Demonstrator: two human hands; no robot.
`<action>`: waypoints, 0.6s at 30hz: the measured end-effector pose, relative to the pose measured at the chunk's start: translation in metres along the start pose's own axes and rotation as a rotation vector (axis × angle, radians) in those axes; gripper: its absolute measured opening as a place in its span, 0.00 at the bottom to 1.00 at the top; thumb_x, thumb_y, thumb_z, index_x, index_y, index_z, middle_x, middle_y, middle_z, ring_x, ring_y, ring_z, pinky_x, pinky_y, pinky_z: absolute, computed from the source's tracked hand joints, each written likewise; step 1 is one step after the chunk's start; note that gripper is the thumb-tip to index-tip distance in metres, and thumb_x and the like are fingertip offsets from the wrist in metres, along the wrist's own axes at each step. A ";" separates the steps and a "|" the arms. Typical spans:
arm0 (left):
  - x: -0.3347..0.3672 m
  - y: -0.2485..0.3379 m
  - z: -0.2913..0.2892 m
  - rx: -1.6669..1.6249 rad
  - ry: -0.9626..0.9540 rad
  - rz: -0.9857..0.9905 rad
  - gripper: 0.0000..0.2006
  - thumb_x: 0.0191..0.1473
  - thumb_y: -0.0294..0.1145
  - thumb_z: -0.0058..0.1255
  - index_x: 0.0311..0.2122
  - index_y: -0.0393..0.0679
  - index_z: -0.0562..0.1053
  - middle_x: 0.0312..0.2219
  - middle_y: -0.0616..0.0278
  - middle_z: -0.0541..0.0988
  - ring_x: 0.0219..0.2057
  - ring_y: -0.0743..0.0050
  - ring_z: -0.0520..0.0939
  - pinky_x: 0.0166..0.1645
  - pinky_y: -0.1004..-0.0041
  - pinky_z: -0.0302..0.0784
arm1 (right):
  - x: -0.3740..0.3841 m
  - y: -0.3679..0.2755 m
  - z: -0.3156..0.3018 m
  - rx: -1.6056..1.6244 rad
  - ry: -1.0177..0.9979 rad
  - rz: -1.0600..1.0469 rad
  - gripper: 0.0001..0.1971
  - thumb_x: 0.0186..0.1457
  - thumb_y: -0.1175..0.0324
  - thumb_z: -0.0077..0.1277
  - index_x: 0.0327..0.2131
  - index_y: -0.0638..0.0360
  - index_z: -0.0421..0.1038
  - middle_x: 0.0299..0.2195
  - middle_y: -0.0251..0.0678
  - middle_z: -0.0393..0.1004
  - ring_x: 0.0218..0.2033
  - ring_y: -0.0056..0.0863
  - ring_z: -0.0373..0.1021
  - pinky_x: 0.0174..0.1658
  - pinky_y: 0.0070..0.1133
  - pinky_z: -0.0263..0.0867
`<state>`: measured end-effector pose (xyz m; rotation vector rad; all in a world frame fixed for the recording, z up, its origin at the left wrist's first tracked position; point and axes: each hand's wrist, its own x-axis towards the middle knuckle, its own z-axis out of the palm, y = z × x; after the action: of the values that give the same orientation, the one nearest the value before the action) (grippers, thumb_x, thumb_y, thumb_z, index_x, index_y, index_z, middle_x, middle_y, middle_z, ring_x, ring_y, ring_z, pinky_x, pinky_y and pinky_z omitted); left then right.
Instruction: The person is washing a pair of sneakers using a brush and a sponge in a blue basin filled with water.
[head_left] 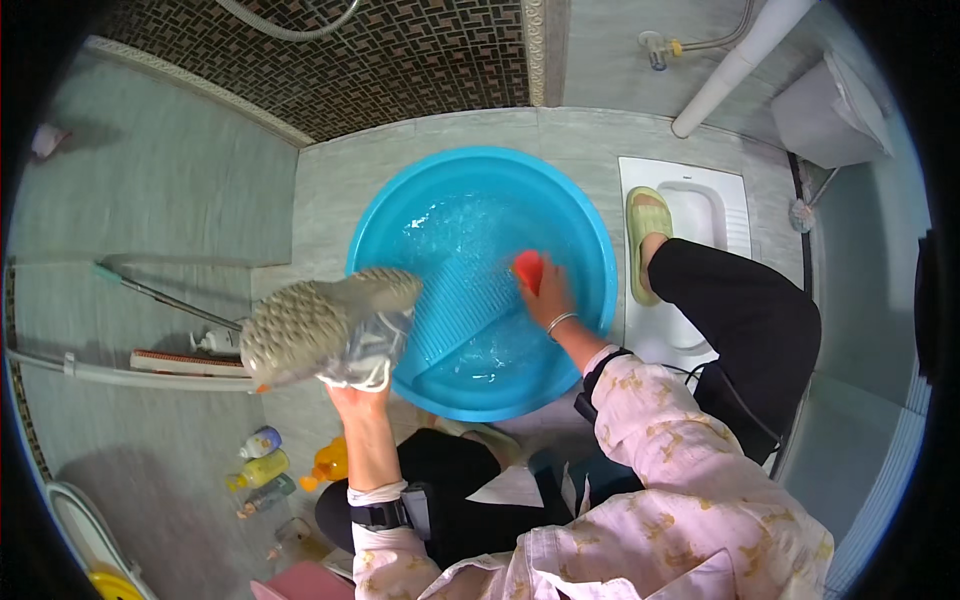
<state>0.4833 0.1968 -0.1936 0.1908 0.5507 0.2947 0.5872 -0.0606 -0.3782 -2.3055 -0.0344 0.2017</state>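
A grey sneaker (310,325) with a knobbly sole and white laces is gripped by my left hand (357,398), beyond the left rim of a big round blue basin (585,220). Its sole faces up; most of my left fingers are hidden under it. My right hand (550,295) is over the right part of the basin. Its fingers close round a small red scrub brush (528,268), partly blurred by motion. Inside the basin, a blue ribbed washboard (460,310) lies slanted in rippling water.
Several bottles (262,470) and an orange bottle (328,462) stand on the floor at lower left. A white squat toilet (735,215) lies right of the basin, with my slippered foot (650,215) on its edge. A white bin (825,115) is far right.
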 end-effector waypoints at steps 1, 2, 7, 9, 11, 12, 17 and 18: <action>-0.001 -0.005 0.003 0.080 -0.003 0.018 0.20 0.51 0.43 0.45 0.45 0.40 0.69 0.46 0.54 0.71 0.49 0.54 0.69 0.55 0.54 0.61 | 0.002 0.011 0.004 -0.055 0.001 0.038 0.35 0.45 0.61 0.55 0.55 0.56 0.51 0.40 0.54 0.64 0.41 0.47 0.64 0.45 0.35 0.61; -0.002 -0.011 0.007 0.092 0.035 -0.012 0.21 0.53 0.43 0.42 0.48 0.42 0.68 0.49 0.55 0.70 0.51 0.54 0.67 0.58 0.56 0.56 | 0.005 0.021 0.008 -0.110 0.001 0.076 0.36 0.44 0.61 0.55 0.56 0.55 0.51 0.40 0.54 0.64 0.41 0.47 0.64 0.45 0.35 0.62; 0.006 -0.003 -0.026 -0.060 -0.096 -0.156 0.22 0.52 0.44 0.43 0.48 0.41 0.68 0.49 0.54 0.70 0.52 0.53 0.66 0.59 0.52 0.54 | 0.032 0.034 0.020 -0.127 -0.185 0.306 0.34 0.47 0.58 0.52 0.57 0.52 0.50 0.41 0.52 0.66 0.44 0.49 0.64 0.48 0.31 0.61; 0.007 -0.007 -0.032 0.017 -0.010 -0.129 0.21 0.52 0.43 0.43 0.48 0.41 0.69 0.49 0.54 0.70 0.51 0.53 0.66 0.58 0.53 0.55 | 0.038 0.023 0.016 0.009 -0.201 0.486 0.33 0.48 0.59 0.51 0.57 0.51 0.52 0.44 0.51 0.66 0.46 0.46 0.65 0.50 0.29 0.61; 0.001 -0.004 -0.029 0.037 -0.048 -0.134 0.21 0.52 0.43 0.44 0.48 0.42 0.69 0.48 0.54 0.70 0.51 0.53 0.67 0.58 0.53 0.56 | 0.033 -0.036 -0.004 0.638 -0.377 0.109 0.27 0.51 0.60 0.50 0.54 0.54 0.59 0.49 0.45 0.66 0.48 0.34 0.65 0.51 0.25 0.60; 0.000 -0.004 -0.027 0.037 -0.021 -0.138 0.21 0.51 0.43 0.44 0.48 0.42 0.68 0.48 0.54 0.70 0.51 0.53 0.67 0.58 0.53 0.56 | 0.030 -0.066 -0.019 0.784 -0.460 0.021 0.25 0.51 0.61 0.50 0.53 0.55 0.61 0.50 0.41 0.66 0.49 0.28 0.64 0.52 0.23 0.59; 0.001 -0.013 -0.027 0.040 -0.059 -0.175 0.21 0.52 0.43 0.44 0.48 0.43 0.68 0.48 0.54 0.70 0.51 0.53 0.67 0.58 0.54 0.56 | 0.007 -0.216 -0.093 0.865 -0.575 -0.695 0.25 0.48 0.68 0.52 0.53 0.53 0.63 0.40 0.36 0.69 0.40 0.23 0.66 0.44 0.20 0.62; 0.002 -0.021 -0.019 0.046 -0.021 -0.174 0.21 0.52 0.44 0.43 0.48 0.43 0.68 0.48 0.55 0.70 0.51 0.54 0.67 0.58 0.54 0.57 | -0.002 -0.234 -0.102 0.815 -0.532 -0.749 0.26 0.47 0.67 0.53 0.52 0.52 0.64 0.36 0.36 0.68 0.37 0.25 0.66 0.42 0.21 0.63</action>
<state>0.4789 0.1795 -0.2161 0.1887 0.5498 0.1112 0.6107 0.0234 -0.1382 -1.2621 -0.8938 0.3491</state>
